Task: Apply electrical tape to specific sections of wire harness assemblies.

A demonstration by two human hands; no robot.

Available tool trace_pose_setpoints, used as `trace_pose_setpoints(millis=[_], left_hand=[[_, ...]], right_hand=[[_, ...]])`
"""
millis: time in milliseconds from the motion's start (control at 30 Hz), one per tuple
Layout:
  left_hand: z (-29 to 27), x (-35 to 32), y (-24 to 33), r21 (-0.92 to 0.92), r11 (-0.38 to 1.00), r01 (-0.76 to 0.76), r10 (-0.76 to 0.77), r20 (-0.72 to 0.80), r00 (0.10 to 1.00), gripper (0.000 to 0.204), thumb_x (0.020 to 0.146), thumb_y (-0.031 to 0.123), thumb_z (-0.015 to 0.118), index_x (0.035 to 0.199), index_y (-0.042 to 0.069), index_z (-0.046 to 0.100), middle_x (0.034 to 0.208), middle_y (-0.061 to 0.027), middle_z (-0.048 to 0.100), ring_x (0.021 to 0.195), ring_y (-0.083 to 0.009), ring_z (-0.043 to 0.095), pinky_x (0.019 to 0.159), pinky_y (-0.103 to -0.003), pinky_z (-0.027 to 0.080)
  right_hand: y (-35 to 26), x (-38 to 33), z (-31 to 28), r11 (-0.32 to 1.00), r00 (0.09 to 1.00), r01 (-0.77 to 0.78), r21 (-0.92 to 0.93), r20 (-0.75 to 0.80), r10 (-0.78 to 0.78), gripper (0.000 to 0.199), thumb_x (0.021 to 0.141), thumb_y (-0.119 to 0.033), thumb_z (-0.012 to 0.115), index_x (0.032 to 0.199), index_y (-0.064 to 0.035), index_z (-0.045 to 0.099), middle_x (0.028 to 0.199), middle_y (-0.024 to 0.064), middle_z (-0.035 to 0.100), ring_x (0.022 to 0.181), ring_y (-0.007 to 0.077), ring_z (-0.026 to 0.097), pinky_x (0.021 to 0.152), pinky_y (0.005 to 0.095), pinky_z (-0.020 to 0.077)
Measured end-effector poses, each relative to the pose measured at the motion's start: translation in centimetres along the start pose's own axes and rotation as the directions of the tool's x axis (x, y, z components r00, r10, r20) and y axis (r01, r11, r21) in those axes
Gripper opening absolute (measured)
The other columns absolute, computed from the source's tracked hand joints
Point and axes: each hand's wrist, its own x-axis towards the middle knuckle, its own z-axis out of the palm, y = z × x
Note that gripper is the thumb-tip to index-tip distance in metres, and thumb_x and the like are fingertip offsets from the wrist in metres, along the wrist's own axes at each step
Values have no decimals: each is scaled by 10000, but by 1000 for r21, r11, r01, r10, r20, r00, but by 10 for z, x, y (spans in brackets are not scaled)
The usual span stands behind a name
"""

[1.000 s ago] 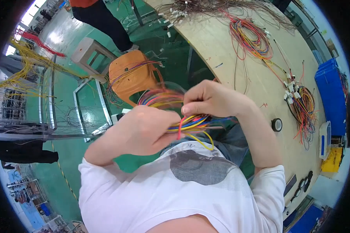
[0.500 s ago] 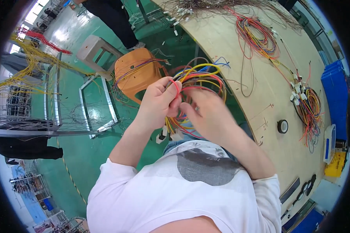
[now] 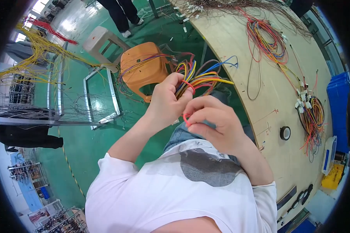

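Coloured wire bundle (image 3: 200, 75) is gripped in the closed left hand (image 3: 167, 101), right hand (image 3: 214, 124) pinching a red wire (image 3: 185, 118).

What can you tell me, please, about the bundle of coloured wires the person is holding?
The bundle of coloured wires is a loose sheaf of thin insulated strands in yellow, red, blue, orange and dark tones. The left hand grips it near one end, so the strands fan up and rightward over the green floor. The right hand pinches one red strand, bent into a small loop.

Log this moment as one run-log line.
left hand: grips wire bundle | right hand: pinches red wire | behind: orange stool | right: wooden table, tape roll
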Motion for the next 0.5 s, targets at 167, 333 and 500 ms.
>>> trace_pose_setpoints(millis=[167,333,500], left_hand=[[6,-8,9,15,991,-131,132,-16,991,167,765,82,549,870,-23,471,638,-117,535,564,-88,493,495,-244,399],[12,-11,10,215,916,-338,356,-48,933,187,773,43,518,921,-19,422,644,-175,525,551,-293,553,487,-324,419],[18,-13,4,217,874,-434,448,-19,894,239,784,44,498,996,-28,416,726,-142,559,608,-252,582,536,-295,441]], right_hand=[[10,1,13,943,865,-274,190,-380,328,112,698,-5,629,739,2,525,666,21,530,573,56,474,520,188,398],[3,7,11,882,787,-402,247,-400,471,110,716,-14,617,733,10,511,612,-11,519,550,29,453,504,169,384],[2,12,2,776,706,-469,422,-349,617,89,750,-47,587,765,-10,508,628,14,524,504,51,452,430,169,354]])
